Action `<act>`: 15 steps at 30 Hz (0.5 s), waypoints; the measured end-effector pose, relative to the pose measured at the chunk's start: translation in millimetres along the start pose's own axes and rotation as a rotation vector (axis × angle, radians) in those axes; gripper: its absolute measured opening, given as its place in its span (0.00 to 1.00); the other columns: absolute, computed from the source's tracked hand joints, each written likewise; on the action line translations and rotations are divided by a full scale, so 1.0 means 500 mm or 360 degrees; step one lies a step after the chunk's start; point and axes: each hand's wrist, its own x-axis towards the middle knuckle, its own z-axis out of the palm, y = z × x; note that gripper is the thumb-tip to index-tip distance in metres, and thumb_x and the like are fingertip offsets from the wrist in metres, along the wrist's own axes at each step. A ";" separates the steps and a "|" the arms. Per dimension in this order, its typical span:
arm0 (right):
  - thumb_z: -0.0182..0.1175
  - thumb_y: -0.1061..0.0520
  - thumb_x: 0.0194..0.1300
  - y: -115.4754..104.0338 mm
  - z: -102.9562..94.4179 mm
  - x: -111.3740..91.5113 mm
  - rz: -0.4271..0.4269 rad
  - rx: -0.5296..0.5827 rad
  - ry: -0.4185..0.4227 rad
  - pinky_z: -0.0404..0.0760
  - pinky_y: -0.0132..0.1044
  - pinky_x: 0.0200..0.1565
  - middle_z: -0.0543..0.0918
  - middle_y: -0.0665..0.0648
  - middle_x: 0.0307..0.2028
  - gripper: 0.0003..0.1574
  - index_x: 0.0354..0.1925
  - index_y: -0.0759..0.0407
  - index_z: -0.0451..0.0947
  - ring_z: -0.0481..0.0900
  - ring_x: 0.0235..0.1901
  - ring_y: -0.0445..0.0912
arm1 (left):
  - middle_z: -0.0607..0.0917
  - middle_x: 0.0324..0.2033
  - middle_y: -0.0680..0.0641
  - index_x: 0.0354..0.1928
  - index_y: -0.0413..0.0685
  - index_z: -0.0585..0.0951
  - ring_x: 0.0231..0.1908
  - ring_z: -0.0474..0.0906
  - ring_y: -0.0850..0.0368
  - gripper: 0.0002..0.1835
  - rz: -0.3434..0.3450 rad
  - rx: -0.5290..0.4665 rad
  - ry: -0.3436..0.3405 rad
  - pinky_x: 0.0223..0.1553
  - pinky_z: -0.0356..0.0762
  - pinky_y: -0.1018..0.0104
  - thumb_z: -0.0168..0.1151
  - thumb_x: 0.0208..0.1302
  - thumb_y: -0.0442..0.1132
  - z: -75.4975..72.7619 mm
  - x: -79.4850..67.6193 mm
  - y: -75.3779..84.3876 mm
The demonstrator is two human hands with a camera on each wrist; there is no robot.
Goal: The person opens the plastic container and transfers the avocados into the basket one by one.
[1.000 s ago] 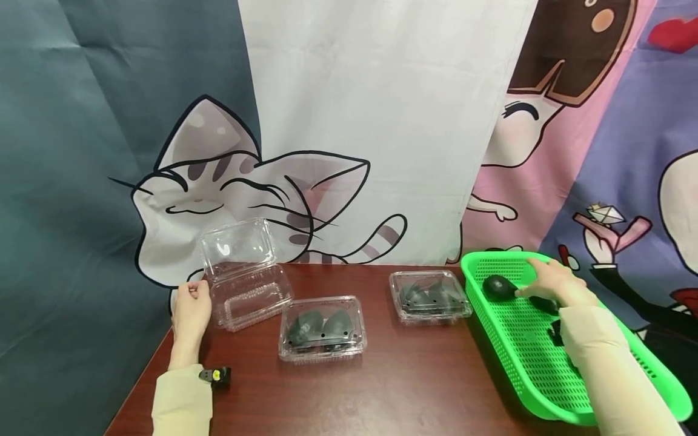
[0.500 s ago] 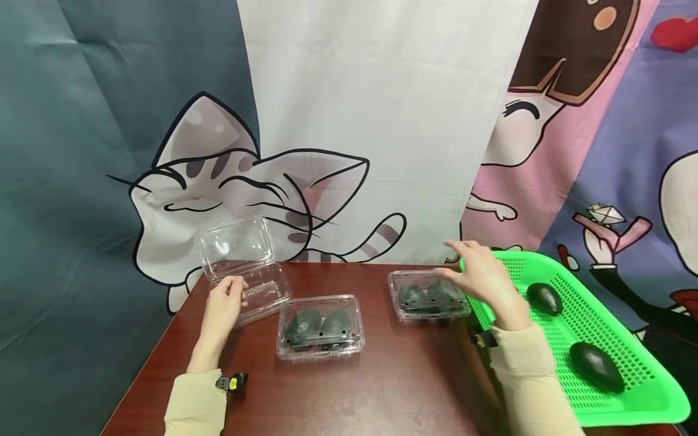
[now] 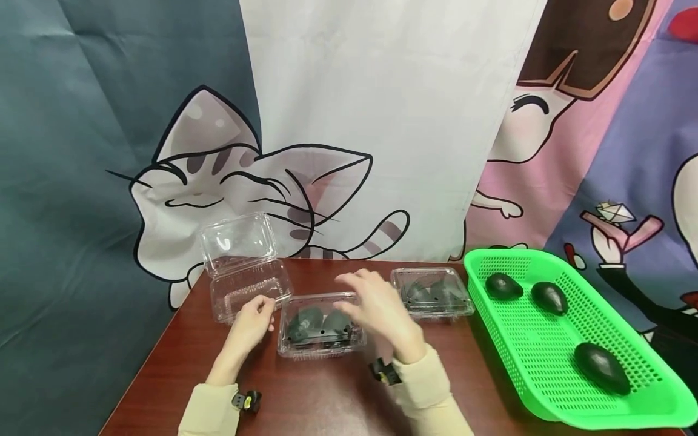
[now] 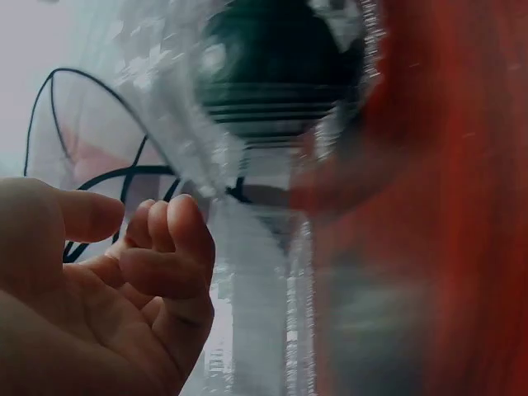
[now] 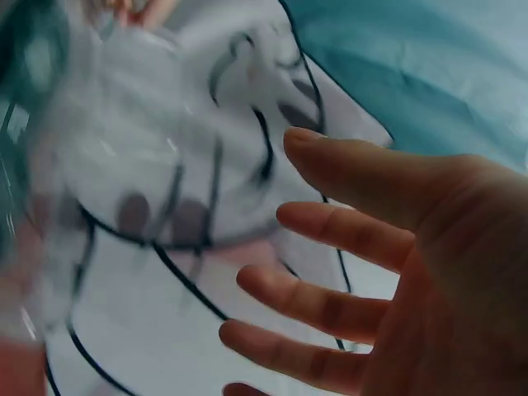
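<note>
left hand: your left hand (image 3: 252, 324) has its fingers loosely bent and holds nothing, just in front of the open box, on the side near the middle box.
right hand: your right hand (image 3: 384, 309) has its fingers spread and holds nothing; it overlaps the middle box's right end, and you cannot tell whether it touches.
open box: the clear open box (image 3: 249, 289) stands at your left on the table (image 3: 322, 399), lid tipped up behind.
middle box: the closed middle box (image 3: 297, 350), between your hands, holds dark green ovals.
right box: another closed box (image 3: 442, 312) sits beside the green basket (image 3: 537, 348).
basket: three dark ovals (image 3: 602, 368) lie inside.
</note>
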 end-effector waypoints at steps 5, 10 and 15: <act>0.67 0.39 0.60 -0.062 0.060 0.017 -0.0139 -0.0079 -0.0057 0.77 0.45 0.40 0.80 0.49 0.44 0.27 0.55 0.45 0.80 0.76 0.45 0.49 | 0.78 0.24 0.45 0.46 0.41 0.74 0.22 0.78 0.49 0.14 -0.0054 -0.0083 -0.0060 0.15 0.68 0.64 0.46 0.76 0.44 0.022 0.001 -0.011; 0.69 0.41 0.59 -0.104 0.110 0.021 -0.0242 -0.0169 -0.0057 0.75 0.42 0.39 0.81 0.48 0.41 0.20 0.48 0.43 0.82 0.76 0.42 0.47 | 0.76 0.23 0.46 0.47 0.40 0.71 0.17 0.72 0.54 0.13 -0.0087 -0.0199 -0.0084 0.15 0.67 0.66 0.45 0.77 0.44 0.038 0.004 -0.022; 0.69 0.40 0.58 -0.130 0.159 0.020 -0.0297 -0.0310 -0.0060 0.70 0.40 0.37 0.79 0.46 0.37 0.14 0.42 0.40 0.83 0.73 0.41 0.46 | 0.74 0.22 0.47 0.45 0.37 0.69 0.15 0.67 0.58 0.14 -0.0115 -0.0294 -0.0130 0.15 0.67 0.67 0.43 0.77 0.44 0.046 0.004 -0.034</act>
